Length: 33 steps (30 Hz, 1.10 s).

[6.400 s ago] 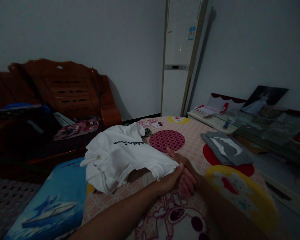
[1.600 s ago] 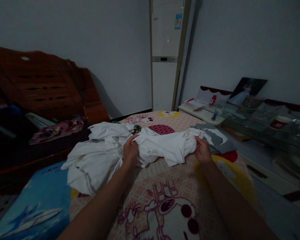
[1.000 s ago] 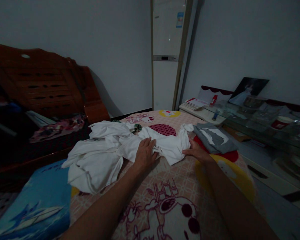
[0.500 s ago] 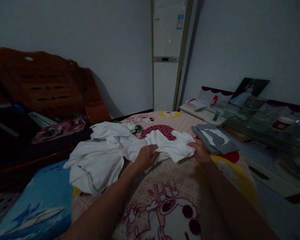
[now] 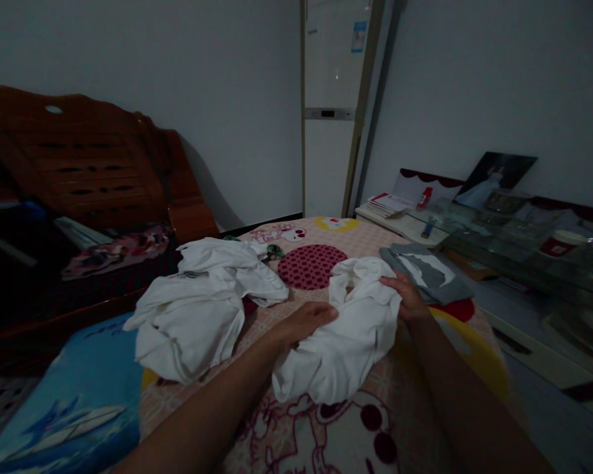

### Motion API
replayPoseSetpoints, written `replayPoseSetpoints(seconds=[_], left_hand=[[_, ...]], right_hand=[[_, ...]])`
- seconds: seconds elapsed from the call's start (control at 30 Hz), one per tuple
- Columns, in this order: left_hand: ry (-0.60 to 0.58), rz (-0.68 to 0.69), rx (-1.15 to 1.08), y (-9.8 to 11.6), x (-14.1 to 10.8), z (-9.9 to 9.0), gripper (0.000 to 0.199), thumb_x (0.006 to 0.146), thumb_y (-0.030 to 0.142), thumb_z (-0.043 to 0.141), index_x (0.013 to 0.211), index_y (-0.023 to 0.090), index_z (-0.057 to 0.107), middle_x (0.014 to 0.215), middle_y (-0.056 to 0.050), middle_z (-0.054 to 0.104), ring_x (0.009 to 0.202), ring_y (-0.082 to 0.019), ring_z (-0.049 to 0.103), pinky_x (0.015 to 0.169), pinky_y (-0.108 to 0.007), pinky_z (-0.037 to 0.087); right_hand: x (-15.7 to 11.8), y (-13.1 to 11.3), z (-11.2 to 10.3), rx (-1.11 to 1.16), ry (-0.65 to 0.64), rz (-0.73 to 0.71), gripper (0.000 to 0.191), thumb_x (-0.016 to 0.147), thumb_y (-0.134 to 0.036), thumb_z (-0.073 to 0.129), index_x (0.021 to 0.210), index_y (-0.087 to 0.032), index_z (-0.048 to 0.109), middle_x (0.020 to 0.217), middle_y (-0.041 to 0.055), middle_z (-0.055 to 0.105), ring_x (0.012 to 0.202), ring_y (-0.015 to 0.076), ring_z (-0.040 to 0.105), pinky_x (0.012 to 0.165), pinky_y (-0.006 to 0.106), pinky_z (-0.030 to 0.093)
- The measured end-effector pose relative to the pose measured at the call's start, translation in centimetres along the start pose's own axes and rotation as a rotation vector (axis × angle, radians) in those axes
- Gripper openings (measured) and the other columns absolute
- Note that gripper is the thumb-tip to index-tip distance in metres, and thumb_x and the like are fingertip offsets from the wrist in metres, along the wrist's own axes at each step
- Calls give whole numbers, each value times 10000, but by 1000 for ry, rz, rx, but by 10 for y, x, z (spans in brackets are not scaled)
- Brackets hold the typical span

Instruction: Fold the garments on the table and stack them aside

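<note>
A crumpled white garment (image 5: 343, 345) lies on the pink patterned table cover (image 5: 321, 424), in front of me. My left hand (image 5: 309, 321) rests on its left edge, fingers stretched out and close together. At the garment's upper right, my right hand (image 5: 406, 294) grips the cloth between thumb and fingers. A second heap of white cloth (image 5: 192, 316) sits separately to the left. Behind my right hand is a folded grey garment (image 5: 427, 271) with a white print.
A wooden bench (image 5: 89, 164) stands at the left, with a blue printed cushion (image 5: 84, 388) before it. On the right, a glass-topped cabinet (image 5: 514, 257) bears papers, a red bottle (image 5: 425, 197) and a paper cup (image 5: 561, 243).
The white garment in my hands has come away from the left heap and now lies bunched nearer to me. My left hand has loosened and its fingers have straightened.
</note>
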State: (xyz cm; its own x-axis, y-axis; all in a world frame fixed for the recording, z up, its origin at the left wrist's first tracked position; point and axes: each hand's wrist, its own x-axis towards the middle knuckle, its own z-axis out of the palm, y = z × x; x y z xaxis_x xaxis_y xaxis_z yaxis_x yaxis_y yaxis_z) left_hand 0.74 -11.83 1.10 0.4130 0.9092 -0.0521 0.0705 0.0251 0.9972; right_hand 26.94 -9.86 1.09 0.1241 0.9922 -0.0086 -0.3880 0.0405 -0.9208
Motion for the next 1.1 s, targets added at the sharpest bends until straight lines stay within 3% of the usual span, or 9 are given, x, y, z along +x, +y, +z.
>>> replayPoseSetpoints(seconds=[0.07, 0.1, 0.23, 0.37, 0.53, 0.7, 0.83, 0.97, 1.1], left_hand=[[-159, -82, 18, -5, 5, -1, 455, 655, 595, 749, 816, 169, 744, 764, -48, 727, 651, -181, 620, 557, -243, 447], [-179, -101, 32, -7, 7, -1, 462, 681, 606, 718, 819, 165, 736, 760, -45, 720, 655, -179, 615, 564, -242, 440], [-49, -57, 188, -18, 14, 5, 400, 774, 547, 627, 801, 155, 704, 703, -33, 682, 642, -178, 597, 563, -250, 413], [123, 65, 441, -21, 21, 10, 300, 741, 376, 691, 940, 152, 684, 720, -36, 680, 671, -190, 623, 618, -271, 443], [-4, 171, 848, -17, 22, 21, 85, 746, 177, 646, 823, 183, 682, 766, -52, 706, 744, -203, 645, 700, -292, 451], [-74, 222, 914, -14, 21, 22, 147, 786, 137, 566, 817, 187, 700, 788, -60, 715, 743, -201, 644, 706, -289, 446], [152, 196, 1074, 0, 18, -12, 342, 836, 168, 541, 1147, 187, 682, 943, -118, 731, 884, -255, 677, 784, -324, 463], [391, -60, 1313, 19, 7, -66, 559, 813, 232, 581, 1368, 180, 552, 922, -161, 722, 890, -342, 692, 817, -411, 482], [409, -162, 1463, 19, 5, -99, 527, 801, 173, 522, 1323, 166, 588, 990, -201, 717, 912, -365, 692, 751, -399, 497]], right_hand=[[1, 2, 0, -14, -10, 34, 379, 527, -228, 838, 886, -216, 718, 787, 38, 755, 771, 274, 714, 690, 368, 556], [1, 2, 0, -26, -20, 53, 381, 528, -232, 838, 889, -213, 720, 785, 38, 755, 766, 276, 715, 684, 367, 555], [-2, 2, 3, -52, -71, 83, 401, 514, -240, 846, 896, -190, 736, 750, 39, 758, 664, 252, 708, 602, 332, 547], [-5, 0, 9, -62, -82, 69, 341, 498, -251, 846, 816, -188, 742, 715, 35, 761, 584, 212, 689, 533, 285, 530], [-6, 5, 14, -58, -116, 87, 377, 518, -251, 851, 875, -177, 756, 772, 49, 776, 604, 203, 697, 549, 274, 538], [-4, 10, 12, -54, -120, 94, 344, 527, -237, 857, 854, -205, 754, 794, 42, 779, 645, 216, 711, 573, 293, 552], [-3, 9, 8, -37, -87, 108, 379, 522, -215, 859, 886, -188, 755, 776, 45, 775, 664, 228, 715, 594, 299, 546], [1, 13, 4, -29, -83, 128, 370, 532, -208, 859, 887, -190, 755, 792, 47, 778, 686, 236, 718, 624, 314, 548], [4, 17, 3, -58, -97, 101, 350, 538, -247, 855, 866, -181, 754, 792, 48, 776, 682, 243, 718, 635, 323, 549]])
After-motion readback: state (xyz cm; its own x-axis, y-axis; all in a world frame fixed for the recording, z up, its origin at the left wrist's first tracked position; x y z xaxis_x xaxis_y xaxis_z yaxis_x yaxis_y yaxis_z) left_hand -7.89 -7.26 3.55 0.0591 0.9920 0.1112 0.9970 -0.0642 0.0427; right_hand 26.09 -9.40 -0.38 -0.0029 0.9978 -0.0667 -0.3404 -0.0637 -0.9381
